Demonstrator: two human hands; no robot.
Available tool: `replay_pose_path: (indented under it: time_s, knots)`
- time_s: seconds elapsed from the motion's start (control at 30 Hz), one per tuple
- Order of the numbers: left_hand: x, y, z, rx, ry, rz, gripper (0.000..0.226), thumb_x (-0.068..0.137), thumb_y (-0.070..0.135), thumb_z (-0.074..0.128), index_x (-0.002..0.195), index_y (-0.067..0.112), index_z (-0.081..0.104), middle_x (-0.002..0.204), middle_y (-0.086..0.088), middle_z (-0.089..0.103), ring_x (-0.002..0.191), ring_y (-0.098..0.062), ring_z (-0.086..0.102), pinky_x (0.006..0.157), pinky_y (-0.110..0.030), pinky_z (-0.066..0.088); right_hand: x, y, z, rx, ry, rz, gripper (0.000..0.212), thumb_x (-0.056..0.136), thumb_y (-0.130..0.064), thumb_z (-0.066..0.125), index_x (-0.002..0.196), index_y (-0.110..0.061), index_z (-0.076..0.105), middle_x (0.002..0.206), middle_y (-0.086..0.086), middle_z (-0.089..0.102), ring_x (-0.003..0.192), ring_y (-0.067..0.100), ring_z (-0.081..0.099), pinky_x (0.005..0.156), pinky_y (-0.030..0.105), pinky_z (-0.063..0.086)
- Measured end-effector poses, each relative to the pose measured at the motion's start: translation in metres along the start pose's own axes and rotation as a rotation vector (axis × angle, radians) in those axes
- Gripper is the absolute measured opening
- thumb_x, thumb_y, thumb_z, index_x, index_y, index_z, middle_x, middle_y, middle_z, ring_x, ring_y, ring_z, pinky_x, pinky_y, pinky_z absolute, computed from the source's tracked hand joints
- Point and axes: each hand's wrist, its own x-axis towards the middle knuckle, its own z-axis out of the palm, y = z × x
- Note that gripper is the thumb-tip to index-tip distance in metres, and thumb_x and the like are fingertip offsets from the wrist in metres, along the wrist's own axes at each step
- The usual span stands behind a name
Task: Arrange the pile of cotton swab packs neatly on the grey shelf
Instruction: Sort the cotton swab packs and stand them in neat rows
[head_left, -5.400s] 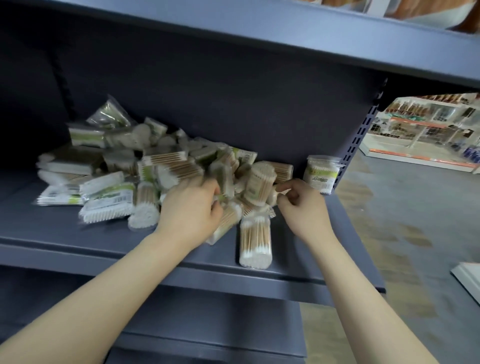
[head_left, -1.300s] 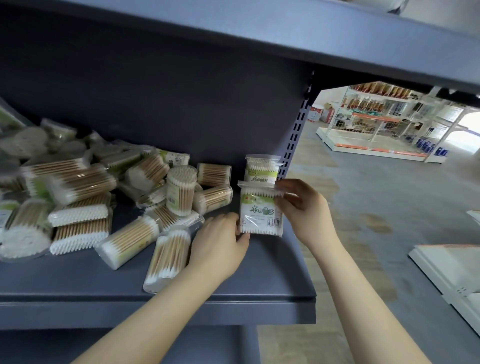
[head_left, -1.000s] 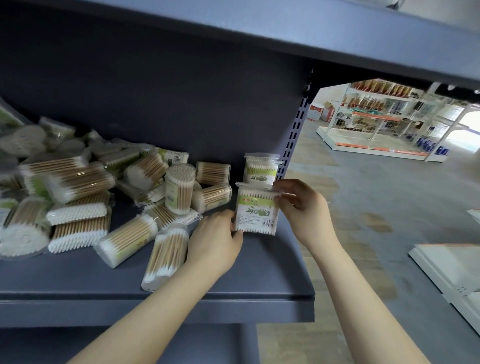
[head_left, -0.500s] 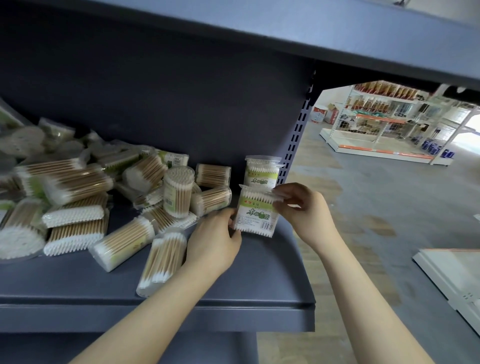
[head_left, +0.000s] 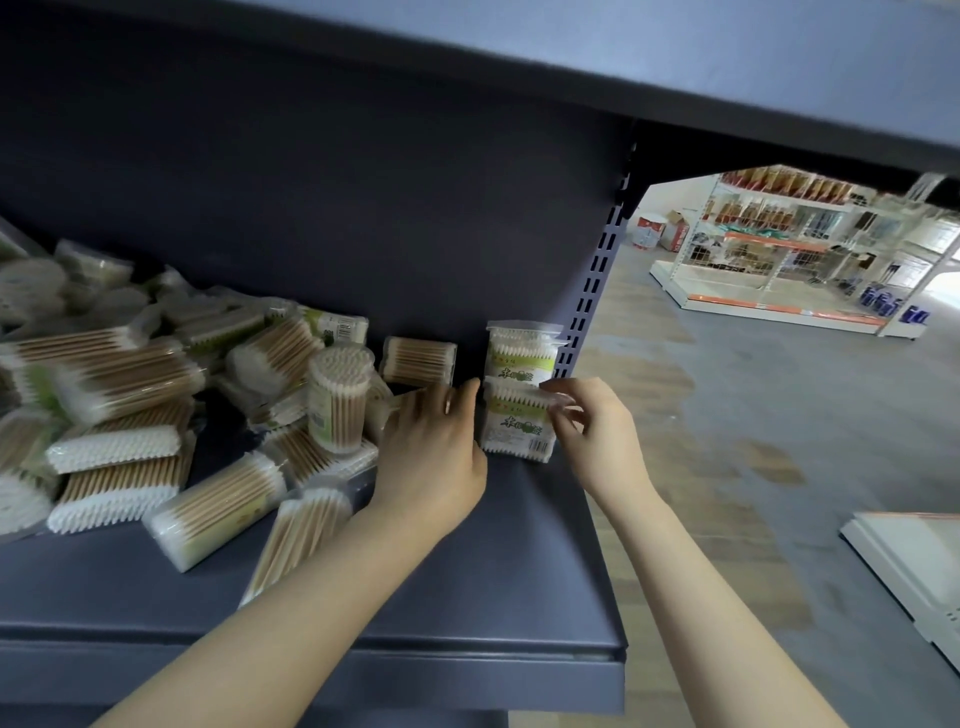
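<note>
A cotton swab pack (head_left: 516, 425) with a green label stands upright on the grey shelf (head_left: 467, 582) near its right end. Right behind it, by the back wall, stands a second upright pack (head_left: 522, 349). My right hand (head_left: 597, 434) pinches the front pack's top right edge between thumb and fingertips. My left hand (head_left: 435, 452) rests with straight fingers against the pack's left side. The loose pile of swab packs (head_left: 156, 395) covers the shelf's left and middle, and a round tub of swabs (head_left: 340, 397) stands upright in it.
The shelf above (head_left: 623, 57) hangs low over the work area. A slotted upright post (head_left: 592, 291) marks the shelf's right end. Beyond it lie the store floor (head_left: 727, 415), distant stocked racks (head_left: 779, 244) and a white panel (head_left: 914, 556) on the floor.
The front pack has gone from tilted in both hands to standing upright on the shelf, closer to the back pack. My left hand's fingers have straightened along its side.
</note>
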Motion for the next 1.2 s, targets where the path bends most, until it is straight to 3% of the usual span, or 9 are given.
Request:
replay_pose_path:
  time_s: [0.1,0.27,0.43,0.77,1.0,1.2]
  knots:
    - [0.008,0.003,0.004,0.159,-0.071,0.031,0.068,0.091,0.028,0.042,0.148,0.013,0.008,0.142,-0.006,0.029,0.128,-0.027,0.029,0.097,-0.035,0.033,-0.001,0.008,0.003,-0.131,-0.036,-0.097,0.04,0.073,0.003,0.062,0.111,-0.008,0.058,0.114,0.007,0.057,0.107,0.023,0.052,0.087,0.018,0.036]
    - [0.018,0.003,0.012,0.198,-0.147,-0.011,0.062,0.088,0.027,0.046,0.142,0.01,0.022,0.139,-0.006,0.032,0.13,-0.024,0.027,0.101,-0.036,0.032,-0.005,0.02,0.009,-0.258,-0.1,-0.153,0.061,0.073,-0.006,0.065,0.13,-0.011,0.044,0.135,0.003,0.045,0.125,0.02,0.041,0.096,0.021,0.033]
    - [0.025,-0.002,0.011,0.212,-0.161,-0.025,0.055,0.088,0.028,0.047,0.137,0.011,0.029,0.137,-0.004,0.033,0.129,-0.024,0.027,0.099,-0.037,0.032,0.004,0.026,0.012,-0.287,-0.077,-0.182,0.062,0.074,-0.002,0.062,0.133,-0.011,0.042,0.135,0.003,0.043,0.124,0.022,0.041,0.093,0.032,0.043]
    - [0.026,-0.01,0.009,0.17,-0.163,-0.015,0.053,0.089,0.027,0.046,0.138,0.016,0.028,0.139,-0.001,0.031,0.13,-0.022,0.026,0.098,-0.037,0.034,0.028,0.036,0.021,-0.347,-0.096,-0.175,0.072,0.074,0.002,0.064,0.139,-0.011,0.036,0.148,0.008,0.032,0.137,0.025,0.029,0.105,0.033,0.033]
    - [0.025,-0.01,0.008,0.152,-0.165,-0.015,0.055,0.09,0.027,0.046,0.14,0.016,0.027,0.14,0.0,0.03,0.13,-0.022,0.026,0.099,-0.037,0.033,0.029,0.036,0.022,-0.372,-0.069,-0.193,0.076,0.069,0.009,0.059,0.139,-0.008,0.037,0.147,0.009,0.034,0.134,0.028,0.034,0.101,0.034,0.037]
    - [0.025,-0.012,0.01,0.148,-0.166,-0.02,0.054,0.089,0.028,0.047,0.139,0.016,0.028,0.139,0.0,0.031,0.129,-0.022,0.028,0.099,-0.037,0.033,0.03,0.032,0.023,-0.383,-0.066,-0.158,0.074,0.072,0.004,0.058,0.14,-0.012,0.034,0.147,0.005,0.034,0.132,0.024,0.034,0.099,0.032,0.038]
